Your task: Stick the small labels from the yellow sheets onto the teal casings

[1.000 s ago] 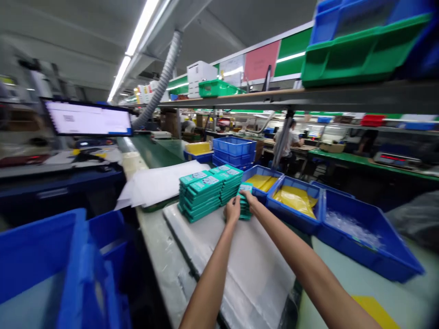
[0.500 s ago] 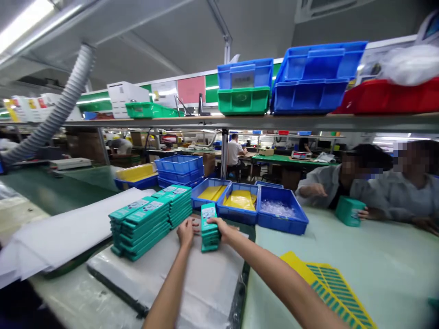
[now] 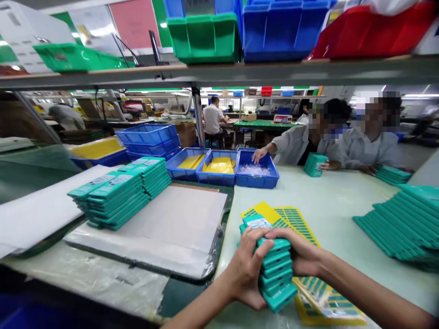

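A stack of flat teal boxes with a printed label on top is held between my two hands over the table. My left hand grips its left side, thumb and fingers spread around it. On the far right side, my right hand is closed around the stack, its fingertips partly hidden. Beneath and behind the held boxes lie yellow sheets with green stripes. Several more piles of teal boxes stand to the left on a white-covered board.
Blue bins line the table's back, holding yellow packets and clear small pieces. A co-worker's hand reaches into the right bin. Leaning teal boxes sit at right. A shelf with bins crosses overhead.
Both hands have moved right and nearer with the stack, from above the white board to the yellow sheets. My left hand now grips it too. The camera view has turned right and down.
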`<state>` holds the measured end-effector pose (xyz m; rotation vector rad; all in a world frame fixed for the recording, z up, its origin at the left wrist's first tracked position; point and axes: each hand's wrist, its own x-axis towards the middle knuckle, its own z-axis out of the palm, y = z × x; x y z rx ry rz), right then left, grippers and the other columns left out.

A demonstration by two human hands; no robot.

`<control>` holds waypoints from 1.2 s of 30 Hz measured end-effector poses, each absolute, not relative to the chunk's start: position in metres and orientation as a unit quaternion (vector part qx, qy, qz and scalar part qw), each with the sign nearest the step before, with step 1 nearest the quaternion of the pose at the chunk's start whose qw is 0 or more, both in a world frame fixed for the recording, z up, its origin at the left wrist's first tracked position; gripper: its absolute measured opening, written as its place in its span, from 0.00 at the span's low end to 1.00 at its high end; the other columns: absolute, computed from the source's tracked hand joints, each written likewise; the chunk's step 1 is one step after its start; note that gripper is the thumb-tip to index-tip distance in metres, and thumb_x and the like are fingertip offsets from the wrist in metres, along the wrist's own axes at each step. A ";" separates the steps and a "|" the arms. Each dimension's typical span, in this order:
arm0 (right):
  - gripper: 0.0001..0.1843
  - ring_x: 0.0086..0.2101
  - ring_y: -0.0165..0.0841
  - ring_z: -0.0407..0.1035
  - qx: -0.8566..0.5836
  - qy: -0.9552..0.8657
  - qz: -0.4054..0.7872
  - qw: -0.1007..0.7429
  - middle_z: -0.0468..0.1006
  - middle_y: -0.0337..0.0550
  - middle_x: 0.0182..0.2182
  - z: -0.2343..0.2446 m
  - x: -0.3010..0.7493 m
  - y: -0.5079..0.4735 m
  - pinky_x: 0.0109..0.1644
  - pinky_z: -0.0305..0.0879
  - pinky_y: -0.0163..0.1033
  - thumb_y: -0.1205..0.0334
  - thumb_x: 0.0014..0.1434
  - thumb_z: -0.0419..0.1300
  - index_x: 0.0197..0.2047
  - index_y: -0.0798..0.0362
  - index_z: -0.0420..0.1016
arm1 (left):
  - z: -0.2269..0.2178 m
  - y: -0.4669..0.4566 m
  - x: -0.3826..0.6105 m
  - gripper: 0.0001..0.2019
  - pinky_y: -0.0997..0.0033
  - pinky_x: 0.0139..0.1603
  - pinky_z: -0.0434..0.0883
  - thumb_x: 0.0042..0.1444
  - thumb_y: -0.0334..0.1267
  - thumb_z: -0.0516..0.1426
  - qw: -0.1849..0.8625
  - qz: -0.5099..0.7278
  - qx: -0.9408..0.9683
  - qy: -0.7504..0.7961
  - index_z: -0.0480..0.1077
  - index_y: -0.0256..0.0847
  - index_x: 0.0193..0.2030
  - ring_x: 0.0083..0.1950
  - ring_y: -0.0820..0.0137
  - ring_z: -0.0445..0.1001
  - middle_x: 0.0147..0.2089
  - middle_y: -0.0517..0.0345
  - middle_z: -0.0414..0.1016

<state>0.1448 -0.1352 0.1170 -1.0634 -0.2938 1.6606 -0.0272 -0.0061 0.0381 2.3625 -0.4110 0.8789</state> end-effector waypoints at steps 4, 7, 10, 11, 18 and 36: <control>0.38 0.42 0.43 0.83 -0.440 -0.148 0.744 0.481 0.87 0.55 0.43 0.124 0.154 -0.159 0.54 0.77 0.46 0.28 0.60 0.69 0.49 0.58 0.81 | 0.039 -0.012 -0.013 0.57 0.30 0.76 0.68 0.42 0.49 0.76 0.533 0.335 0.777 0.005 0.55 0.50 0.77 0.72 0.35 0.72 0.72 0.39 0.69; 0.46 0.45 0.48 0.82 -0.609 -0.263 0.575 0.479 0.86 0.61 0.48 0.105 0.156 -0.168 0.57 0.76 0.53 0.22 0.52 0.70 0.53 0.58 0.81 | 0.043 0.001 0.001 0.55 0.35 0.76 0.69 0.43 0.51 0.77 0.607 0.312 0.726 0.082 0.55 0.47 0.74 0.69 0.41 0.75 0.67 0.43 0.73; 0.54 0.63 0.57 0.74 -0.738 -0.352 0.258 0.514 0.77 0.61 0.67 0.075 0.142 -0.165 0.72 0.67 0.64 0.39 0.43 0.81 0.69 0.52 0.75 | 0.048 0.006 0.011 0.59 0.43 0.76 0.70 0.40 0.58 0.79 0.649 0.294 0.698 0.079 0.55 0.45 0.74 0.71 0.43 0.74 0.70 0.42 0.72; 0.56 0.68 0.58 0.69 -0.743 -0.374 0.192 0.521 0.73 0.60 0.71 0.066 0.135 -0.161 0.76 0.62 0.65 0.42 0.45 0.81 0.73 0.51 0.72 | 0.050 0.006 0.013 0.60 0.44 0.76 0.70 0.40 0.61 0.79 0.666 0.286 0.684 0.077 0.55 0.45 0.74 0.72 0.43 0.73 0.71 0.41 0.72; 0.44 0.74 0.53 0.65 -0.727 -0.397 0.057 0.558 0.69 0.59 0.75 0.026 0.073 -0.140 0.78 0.64 0.64 0.54 0.68 0.66 0.82 0.51 0.58 | 0.058 -0.009 0.010 0.48 0.49 0.72 0.73 0.58 0.72 0.64 0.755 0.278 0.584 0.104 0.60 0.43 0.74 0.71 0.45 0.75 0.71 0.40 0.73; 0.24 0.59 0.47 0.75 -0.697 -0.378 -0.042 0.609 0.76 0.53 0.61 0.028 0.055 -0.159 0.60 0.79 0.56 0.59 0.69 0.68 0.65 0.46 0.68 | 0.079 -0.004 0.020 0.22 0.70 0.47 0.74 0.53 0.46 0.69 0.816 0.260 0.464 0.224 0.74 0.40 0.53 0.45 0.63 0.83 0.45 0.56 0.84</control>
